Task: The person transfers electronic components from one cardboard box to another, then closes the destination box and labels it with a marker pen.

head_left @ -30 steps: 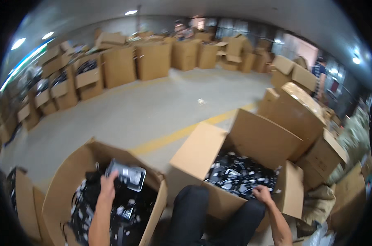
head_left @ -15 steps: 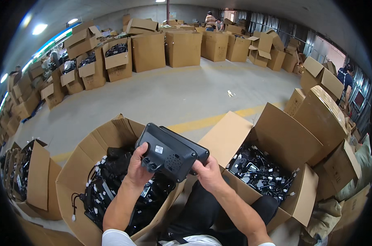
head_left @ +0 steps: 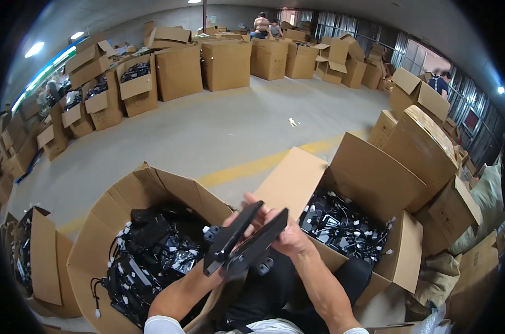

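Both my hands hold a flat black device edge-on in front of my lap. My right hand grips its upper right side with the fingers wrapped over the edge. My left hand sits mostly hidden behind its left side. The device looks like two black plates held side by side at a slant. Just beyond it to the left stands an open cardboard box full of black devices and cables. Another open cardboard box with black cabled parts stands to the right.
More cardboard boxes line the far wall and the left side, some open with black parts. Stacked boxes crowd the right. A yellow floor line crosses the grey concrete. People sit among boxes at the back.
The device has turned from face-up to edge-on between my hands. It has come lower and closer to my lap.
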`<act>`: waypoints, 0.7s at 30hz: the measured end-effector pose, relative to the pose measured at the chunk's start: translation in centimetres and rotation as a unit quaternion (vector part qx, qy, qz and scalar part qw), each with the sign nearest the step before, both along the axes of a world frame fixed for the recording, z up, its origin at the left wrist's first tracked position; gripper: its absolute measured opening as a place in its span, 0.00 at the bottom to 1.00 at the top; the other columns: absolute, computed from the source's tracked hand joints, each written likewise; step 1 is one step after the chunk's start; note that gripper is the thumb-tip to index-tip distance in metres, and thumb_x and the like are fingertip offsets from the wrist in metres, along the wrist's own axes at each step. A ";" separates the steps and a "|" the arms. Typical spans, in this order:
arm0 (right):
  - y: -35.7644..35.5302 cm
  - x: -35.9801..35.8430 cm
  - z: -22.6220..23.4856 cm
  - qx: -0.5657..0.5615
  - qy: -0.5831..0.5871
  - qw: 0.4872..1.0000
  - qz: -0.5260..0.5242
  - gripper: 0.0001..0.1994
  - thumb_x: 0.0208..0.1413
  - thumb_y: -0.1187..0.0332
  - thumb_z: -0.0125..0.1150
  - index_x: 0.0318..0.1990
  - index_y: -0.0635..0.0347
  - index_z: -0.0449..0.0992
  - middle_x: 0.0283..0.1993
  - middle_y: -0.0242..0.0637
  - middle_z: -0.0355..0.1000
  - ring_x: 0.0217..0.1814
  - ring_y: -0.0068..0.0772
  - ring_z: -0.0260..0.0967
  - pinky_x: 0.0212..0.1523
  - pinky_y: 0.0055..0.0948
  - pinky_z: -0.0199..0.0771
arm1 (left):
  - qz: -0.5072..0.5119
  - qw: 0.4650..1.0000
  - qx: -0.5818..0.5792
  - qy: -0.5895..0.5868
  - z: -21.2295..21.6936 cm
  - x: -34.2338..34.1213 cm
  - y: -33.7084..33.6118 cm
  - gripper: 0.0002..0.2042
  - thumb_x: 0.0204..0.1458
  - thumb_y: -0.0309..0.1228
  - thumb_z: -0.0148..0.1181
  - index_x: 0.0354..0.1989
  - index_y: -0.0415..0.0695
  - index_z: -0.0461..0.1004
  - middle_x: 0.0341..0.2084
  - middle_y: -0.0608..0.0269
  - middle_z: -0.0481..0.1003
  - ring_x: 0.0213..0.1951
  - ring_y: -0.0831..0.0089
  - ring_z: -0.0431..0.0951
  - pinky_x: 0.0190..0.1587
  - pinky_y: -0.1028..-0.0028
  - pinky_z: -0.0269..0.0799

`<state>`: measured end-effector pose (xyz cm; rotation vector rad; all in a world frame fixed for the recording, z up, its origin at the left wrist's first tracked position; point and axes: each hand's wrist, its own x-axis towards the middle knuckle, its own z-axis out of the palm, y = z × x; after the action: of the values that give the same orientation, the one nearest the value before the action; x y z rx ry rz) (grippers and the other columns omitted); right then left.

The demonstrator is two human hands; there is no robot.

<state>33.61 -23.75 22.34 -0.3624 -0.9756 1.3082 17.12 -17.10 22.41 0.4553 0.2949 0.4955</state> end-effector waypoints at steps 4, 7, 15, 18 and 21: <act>-1.4 0.4 0.1 0.045 -0.045 0.998 -0.013 0.30 0.43 0.59 0.81 0.52 0.62 0.76 0.67 0.49 0.67 0.71 0.42 0.62 0.71 0.44 0.59 | -0.121 0.969 0.106 -0.188 -2.4 0.3 -0.3 0.25 0.61 0.33 0.60 0.66 0.40 0.64 0.55 0.57 0.74 0.53 0.72 0.78 0.50 0.76 0.79; -2.8 0.8 -0.5 -0.086 0.008 0.992 -0.087 0.28 0.46 0.62 0.80 0.52 0.65 0.75 0.57 0.42 0.75 0.60 0.34 0.72 0.62 0.37 0.72 | -0.072 0.973 0.216 -0.026 -1.3 -2.3 0.7 0.27 0.58 0.32 0.63 0.65 0.39 0.65 0.53 0.57 0.76 0.50 0.69 0.79 0.41 0.71 0.84; -3.4 2.0 -0.3 -0.101 0.026 0.965 -0.241 0.31 0.52 0.55 0.75 0.57 0.64 0.70 0.52 0.36 0.75 0.52 0.28 0.74 0.55 0.31 0.76 | 0.275 0.803 0.501 0.168 1.7 -6.5 4.2 0.32 0.58 0.47 0.65 0.62 0.33 0.66 0.55 0.53 0.73 0.54 0.69 0.75 0.55 0.68 0.72; -2.4 -0.2 -0.5 -0.081 -0.016 0.961 -0.265 0.31 0.58 0.50 0.69 0.60 0.63 0.68 0.53 0.34 0.73 0.56 0.25 0.69 0.59 0.28 0.69 | 0.274 0.711 0.639 0.108 5.2 -3.2 -0.4 0.45 0.47 0.46 0.75 0.69 0.37 0.56 0.69 0.47 0.56 0.67 0.61 0.61 0.67 0.61 0.59; -2.5 -0.3 -1.5 -0.059 -0.018 0.945 -0.322 0.34 0.63 0.50 0.62 0.68 0.65 0.61 0.60 0.38 0.69 0.61 0.27 0.64 0.65 0.29 0.62 | 0.345 0.603 0.700 0.167 5.0 -0.6 -1.1 0.36 0.52 0.46 0.71 0.63 0.36 0.64 0.63 0.45 0.63 0.62 0.58 0.67 0.65 0.63 0.60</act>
<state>33.32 -26.24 20.85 -0.7316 -0.7188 0.7606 16.56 -18.25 27.42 2.0652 0.3987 1.4127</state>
